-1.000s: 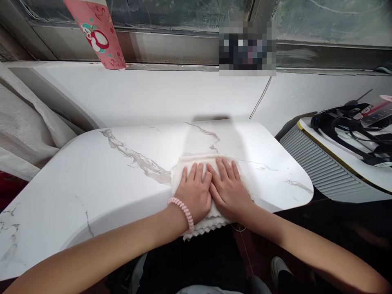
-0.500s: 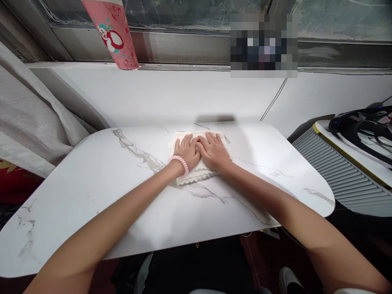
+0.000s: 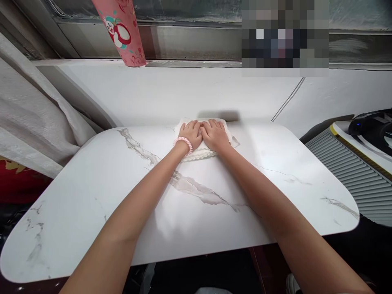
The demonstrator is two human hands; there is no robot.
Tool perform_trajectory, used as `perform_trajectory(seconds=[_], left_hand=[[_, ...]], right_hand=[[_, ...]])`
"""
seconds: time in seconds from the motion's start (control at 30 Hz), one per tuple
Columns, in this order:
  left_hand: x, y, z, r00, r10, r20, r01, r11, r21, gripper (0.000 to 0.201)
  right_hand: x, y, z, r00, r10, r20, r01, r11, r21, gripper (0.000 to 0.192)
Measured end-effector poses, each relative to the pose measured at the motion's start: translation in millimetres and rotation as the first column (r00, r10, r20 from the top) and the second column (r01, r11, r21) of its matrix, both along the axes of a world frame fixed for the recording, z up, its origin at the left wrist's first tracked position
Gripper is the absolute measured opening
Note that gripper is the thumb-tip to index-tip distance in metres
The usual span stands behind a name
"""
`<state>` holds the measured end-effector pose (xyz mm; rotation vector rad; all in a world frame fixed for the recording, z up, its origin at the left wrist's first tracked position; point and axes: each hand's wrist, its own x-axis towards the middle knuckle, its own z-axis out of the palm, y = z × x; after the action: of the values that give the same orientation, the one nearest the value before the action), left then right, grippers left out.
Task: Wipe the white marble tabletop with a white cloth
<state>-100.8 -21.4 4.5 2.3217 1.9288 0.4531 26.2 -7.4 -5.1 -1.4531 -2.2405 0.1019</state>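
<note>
A white cloth [image 3: 202, 153] with a wavy edge lies flat at the far edge of the marbled white table [image 3: 92, 175]. My left hand [image 3: 191, 134], with a pink coiled band [image 3: 186, 143] at its wrist, presses flat on the cloth's left part. Beside it, my right hand [image 3: 215, 134] rests flat on the right part, fingers stretched forward. The two thumbs meet or nearly meet in the middle. Both palms hide much of the cloth.
Behind the table rises a white wall [image 3: 147, 94] below a window ledge, where a pink patterned cup [image 3: 122, 34] stands. A grey curtain [image 3: 36, 106] hangs at the left. On the right is a ribbed grey-white unit [image 3: 346, 171] with a black device [image 3: 373, 128] on top.
Both hands have pushed the cloth away from me, up to the table's far edge. The view has shifted slightly, so the table and cup appear displaced.
</note>
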Motion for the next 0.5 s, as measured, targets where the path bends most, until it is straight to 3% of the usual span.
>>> perform_trajectory(seconds=[0.23,0.37,0.5], left_hand=[[3,-15,1.2,1.000,0.008,-0.028,-0.008,1.000,0.003,0.050],[2,-34,0.8,0.998,-0.026,-0.054,0.026,1.000,-0.004,0.050],[-1,-70,1.1,0.995,-0.062,-0.084,0.062,0.998,-0.005,0.049]], right_hand=[[2,-14,0.9,1.000,-0.007,0.023,0.008,1.000,-0.024,0.044],[-1,-42,3.6,0.996,-0.075,0.043,0.078,0.993,-0.083,0.047],[-3,-82,3.8,0.995,-0.080,0.052,0.085,0.991,-0.104,0.051]])
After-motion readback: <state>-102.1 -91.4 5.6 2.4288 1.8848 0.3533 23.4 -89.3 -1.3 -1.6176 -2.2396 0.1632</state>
